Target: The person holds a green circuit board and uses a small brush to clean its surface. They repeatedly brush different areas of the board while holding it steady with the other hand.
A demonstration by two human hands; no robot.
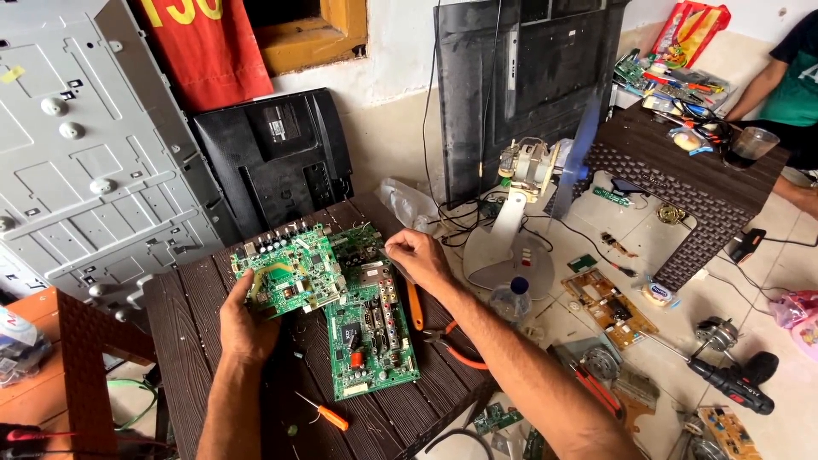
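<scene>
Lying nearest on the dark slatted counter is a small orange-handled screwdriver. Past it, the left hand has its grip closed on a green circuit board, tilted up off the counter. The right hand rests fingers curled, holding nothing, on a second, larger board lying flat beneath; orange pliers lie just beside.

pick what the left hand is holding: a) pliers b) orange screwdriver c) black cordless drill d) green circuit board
d: the left hand grips the smaller green circuit board, tilted up over the larger board on the dark table; the screwdriver and pliers lie untouched.
</scene>
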